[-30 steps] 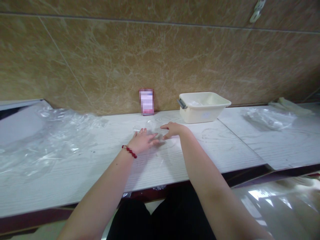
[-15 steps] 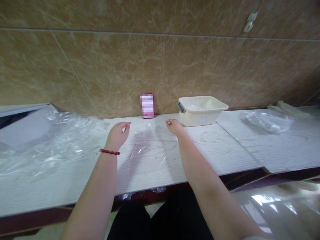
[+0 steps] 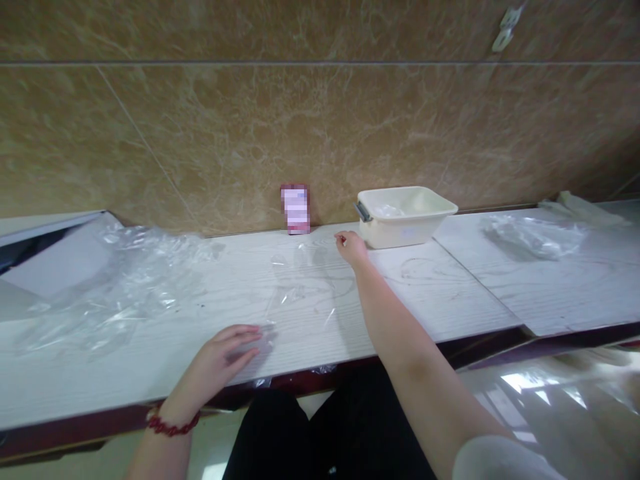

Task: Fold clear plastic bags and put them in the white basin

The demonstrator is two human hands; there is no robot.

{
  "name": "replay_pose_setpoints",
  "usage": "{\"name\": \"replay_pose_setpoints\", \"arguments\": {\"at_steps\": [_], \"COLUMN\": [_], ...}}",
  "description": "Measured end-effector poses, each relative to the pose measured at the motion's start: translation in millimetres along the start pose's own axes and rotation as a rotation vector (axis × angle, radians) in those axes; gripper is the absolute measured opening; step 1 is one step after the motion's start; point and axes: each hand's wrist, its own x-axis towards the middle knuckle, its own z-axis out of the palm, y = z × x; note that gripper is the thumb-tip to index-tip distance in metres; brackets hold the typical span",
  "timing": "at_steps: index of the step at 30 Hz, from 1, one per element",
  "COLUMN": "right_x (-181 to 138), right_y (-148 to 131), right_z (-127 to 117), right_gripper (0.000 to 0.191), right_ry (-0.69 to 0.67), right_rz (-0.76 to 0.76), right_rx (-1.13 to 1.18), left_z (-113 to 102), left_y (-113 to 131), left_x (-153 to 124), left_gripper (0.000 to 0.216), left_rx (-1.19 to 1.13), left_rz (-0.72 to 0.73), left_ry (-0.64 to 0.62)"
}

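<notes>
Clear film (image 3: 300, 300) lies flat on the white wood-grain table (image 3: 450, 293), running from the near edge toward the wall, faint but marked by glints and creases.

Left hand (image 3: 225, 353): palm down at the table's near edge, fingers straight and close together, resting on the near end of the film. Red bead bracelet (image 3: 170, 425) at the wrist.

Right hand (image 3: 351, 245): arm stretched out to the far end of the film, fingers curled, thumb and forefinger tips pinched together. Film too transparent there to tell whether it sits inside the pinch.

Just beside the right hand, to its right: cream plastic tub (image 3: 407, 217) with a grey handle, against the brown marble wall (image 3: 300, 120). Small pink card (image 3: 295, 209) propped on the wall, left of the tub.

Crumpled heap of clear plastic (image 3: 125, 287) well to the left; another loose piece of plastic (image 3: 535, 233) far right.
</notes>
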Motion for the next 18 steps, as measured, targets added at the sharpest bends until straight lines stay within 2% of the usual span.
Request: {"name": "replay_pose_setpoints", "arguments": {"at_steps": [3,7,10,14,18], "right_x": [-2,-8,-22,-65,-125], "right_y": [-8,-33,-53,-63,-58], "right_z": [-5,-20,-35,-57,-73], "right_gripper": [0.03,0.029,0.027,0.024,0.021], "right_ry": [0.016,0.059,-0.04,-0.176,-0.21], "right_rz": [-0.007,-0.029,-0.087,-0.174,-0.161], "right_rx": [0.016,0.047,0.082,0.184,0.243], "left_z": [7,13,16,18,19], "left_y": [8,14,15,21,29], "left_x": [6,15,17,16,15], "left_gripper": [0.028,0.028,0.023,0.021,0.021], "left_rx": [-0.003,0.031,0.043,0.097,0.155], "left_rz": [0.034,0.065,0.052,0.005,0.012], "left_ry": [-0.023,-0.055,-0.047,-0.024,-0.023]}}
